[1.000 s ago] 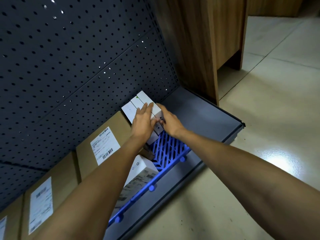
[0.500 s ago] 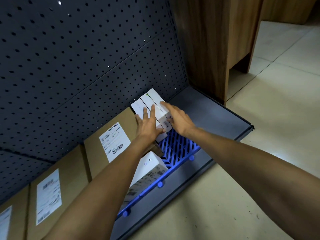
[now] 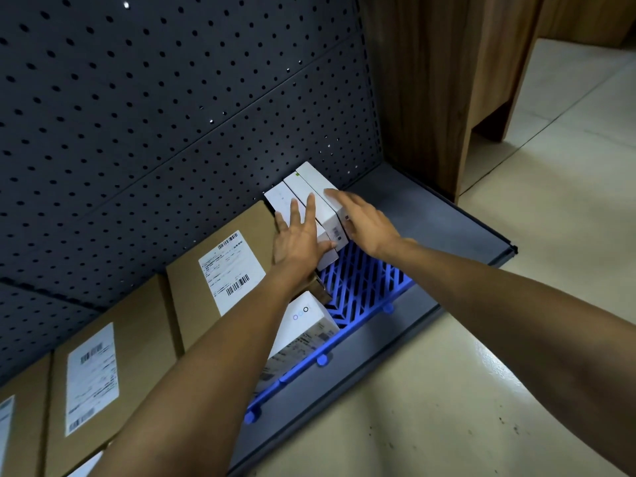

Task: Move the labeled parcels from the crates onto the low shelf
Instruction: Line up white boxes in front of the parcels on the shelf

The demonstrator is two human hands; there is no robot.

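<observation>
Three slim white boxes (image 3: 311, 191) stand side by side on the low grey shelf (image 3: 430, 218), leaning toward the pegboard. My left hand (image 3: 297, 239) lies flat on the leftmost box, fingers spread, thumb at its front end. My right hand (image 3: 361, 218) rests against the right side of the rightmost box with fingers extended. Neither hand is wrapped around a box. Brown parcels with white barcode labels (image 3: 227, 266) stand in a row to the left. Another white box (image 3: 303, 321) lies on the blue plastic grid (image 3: 361, 280) under my left forearm.
A dark perforated back panel (image 3: 172, 115) rises behind the shelf. A wooden cabinet (image 3: 447, 80) stands at the shelf's right end. Pale tiled floor (image 3: 516, 304) lies in front. More labelled brown parcels (image 3: 93, 376) continue to the far left.
Both hands have loosened from gripping the white boxes to lying flat against them with fingers spread. The boxes now stand against the back panel. The camera has shifted slightly.
</observation>
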